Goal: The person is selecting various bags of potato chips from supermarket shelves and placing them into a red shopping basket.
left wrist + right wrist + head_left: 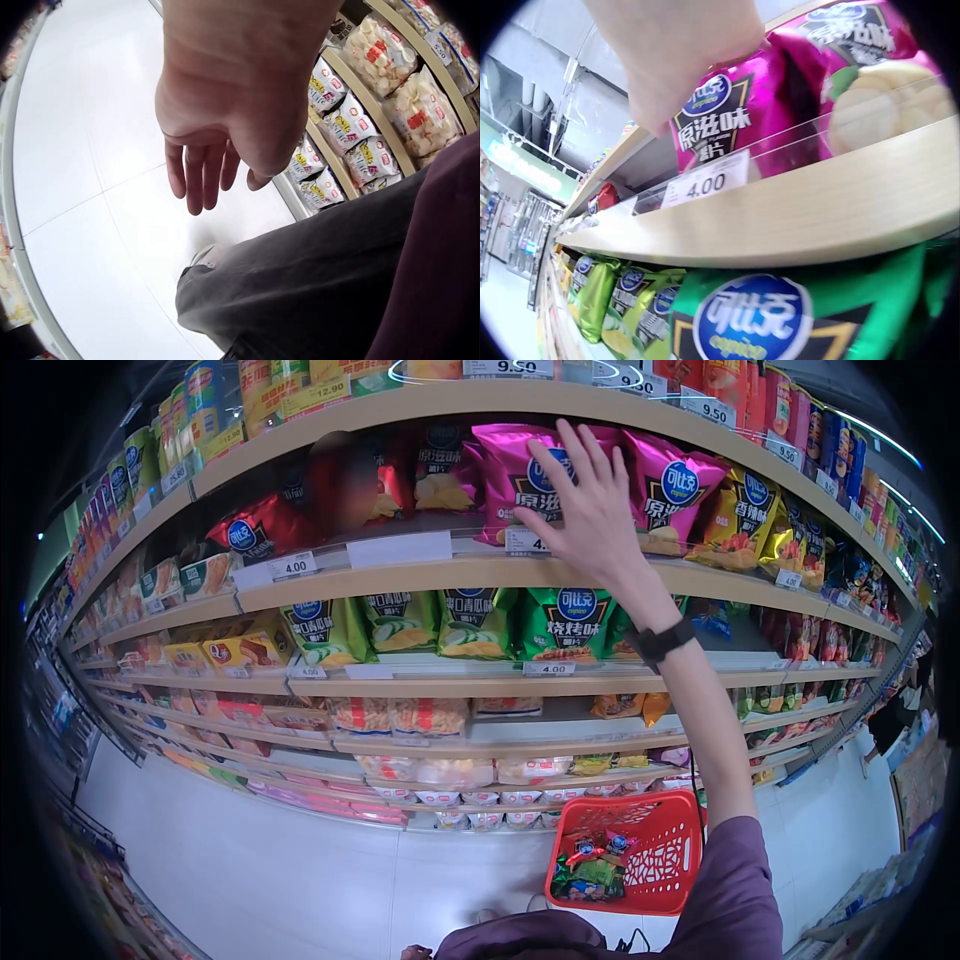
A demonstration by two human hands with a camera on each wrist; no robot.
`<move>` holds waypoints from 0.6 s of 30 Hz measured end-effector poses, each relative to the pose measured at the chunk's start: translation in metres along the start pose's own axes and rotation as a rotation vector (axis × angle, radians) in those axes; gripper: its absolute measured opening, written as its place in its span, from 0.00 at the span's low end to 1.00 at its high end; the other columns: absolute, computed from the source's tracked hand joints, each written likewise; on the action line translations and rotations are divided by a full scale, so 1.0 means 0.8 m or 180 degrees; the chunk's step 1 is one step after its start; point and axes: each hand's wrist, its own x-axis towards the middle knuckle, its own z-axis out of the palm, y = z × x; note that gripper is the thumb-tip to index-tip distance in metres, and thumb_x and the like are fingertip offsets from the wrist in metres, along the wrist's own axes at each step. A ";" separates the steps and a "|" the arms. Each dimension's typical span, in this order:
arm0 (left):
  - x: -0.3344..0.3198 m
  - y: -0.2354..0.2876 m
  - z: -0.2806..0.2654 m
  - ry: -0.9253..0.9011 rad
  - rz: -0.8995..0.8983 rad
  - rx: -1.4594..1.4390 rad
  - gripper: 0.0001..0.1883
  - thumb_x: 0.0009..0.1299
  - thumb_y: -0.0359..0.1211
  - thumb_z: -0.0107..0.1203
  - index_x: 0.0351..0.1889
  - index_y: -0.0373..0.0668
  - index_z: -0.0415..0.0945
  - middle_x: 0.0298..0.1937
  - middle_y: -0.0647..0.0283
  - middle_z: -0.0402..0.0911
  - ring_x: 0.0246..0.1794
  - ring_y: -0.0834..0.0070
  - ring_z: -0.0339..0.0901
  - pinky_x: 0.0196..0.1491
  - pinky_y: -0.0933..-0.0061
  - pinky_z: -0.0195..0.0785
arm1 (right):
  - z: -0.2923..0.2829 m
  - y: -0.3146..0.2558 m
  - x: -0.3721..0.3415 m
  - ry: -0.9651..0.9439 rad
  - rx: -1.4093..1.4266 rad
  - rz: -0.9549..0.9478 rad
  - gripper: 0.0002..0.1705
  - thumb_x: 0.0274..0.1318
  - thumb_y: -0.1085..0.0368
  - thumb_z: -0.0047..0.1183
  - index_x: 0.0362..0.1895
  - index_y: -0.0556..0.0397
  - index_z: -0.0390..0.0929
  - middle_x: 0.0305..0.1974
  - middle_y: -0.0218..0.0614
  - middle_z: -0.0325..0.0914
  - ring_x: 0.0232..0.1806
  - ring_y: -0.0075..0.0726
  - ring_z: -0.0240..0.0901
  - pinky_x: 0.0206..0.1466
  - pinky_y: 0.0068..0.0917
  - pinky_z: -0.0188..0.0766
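My right hand [592, 515] is raised to the upper shelf, fingers spread across the front of a magenta bag of potato chips [507, 470]. In the right wrist view the same magenta bag [724, 120] stands behind a clear lip and a 4.00 price tag [706, 184], with the hand [682, 52] at its top. Beside it is a second magenta chip bag [672, 485]. My left hand [225, 142] hangs down over the white floor with loose fingers, holding nothing.
A red shopping basket [690, 850] with several snack bags stands on the floor by my feet. Green chip bags [567, 622] fill the shelf below. Red bags [262, 530] lie left and yellow bags [737, 520] right of the magenta ones. The wooden shelf edge [420, 577] runs beneath the hand.
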 end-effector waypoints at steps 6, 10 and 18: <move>0.028 0.044 -0.013 -0.0049 0.0163 -0.0864 0.21 0.67 0.41 0.56 0.48 0.31 0.74 0.40 0.55 0.84 0.34 0.70 0.83 0.36 0.73 0.75 | 0.099 0.016 0.058 -0.1250 -0.0463 0.0938 0.49 0.48 0.29 0.49 0.70 0.38 0.55 0.73 0.42 0.42 0.73 0.54 0.40 0.65 0.73 0.41; 0.022 0.054 -0.009 -0.0022 0.0183 -0.0814 0.21 0.67 0.41 0.55 0.49 0.32 0.74 0.40 0.55 0.84 0.35 0.71 0.83 0.37 0.72 0.76 | 0.139 0.043 0.079 -0.1763 -0.0301 0.1341 0.55 0.41 0.25 0.51 0.71 0.38 0.53 0.74 0.41 0.40 0.74 0.54 0.37 0.65 0.75 0.39; -0.005 0.009 0.024 -0.0019 -0.0327 -0.0261 0.26 0.59 0.49 0.59 0.48 0.39 0.80 0.42 0.53 0.83 0.43 0.67 0.81 0.49 0.69 0.74 | 0.133 0.048 0.108 -0.2877 0.0058 0.1238 0.57 0.39 0.32 0.58 0.72 0.35 0.50 0.73 0.43 0.44 0.73 0.53 0.44 0.69 0.53 0.53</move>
